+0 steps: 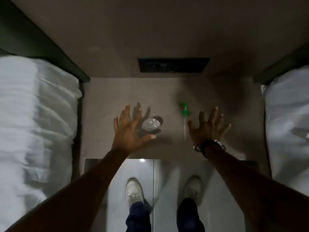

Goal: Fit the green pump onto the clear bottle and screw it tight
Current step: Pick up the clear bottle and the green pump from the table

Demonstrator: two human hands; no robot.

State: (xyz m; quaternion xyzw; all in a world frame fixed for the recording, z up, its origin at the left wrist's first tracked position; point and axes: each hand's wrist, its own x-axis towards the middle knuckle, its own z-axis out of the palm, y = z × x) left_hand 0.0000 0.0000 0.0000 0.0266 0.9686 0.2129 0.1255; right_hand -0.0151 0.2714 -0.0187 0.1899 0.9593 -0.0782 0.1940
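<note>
We were at the reach: both hands spread open, holding nothing. The left hand [129,129] hovered by the bottle [151,124] at centre, the right hand [208,127] beside the pump [184,114], apparently lying flat. Next called for grasping each.

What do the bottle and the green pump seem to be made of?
Clear bottle: probably transparent plastic, perhaps glass; the tabletop shows through and it glints. Green pump: likely moulded plastic, an opaque bright green head with a pale, translucent dip tube. Blur leaves the finish uncertain.
</note>
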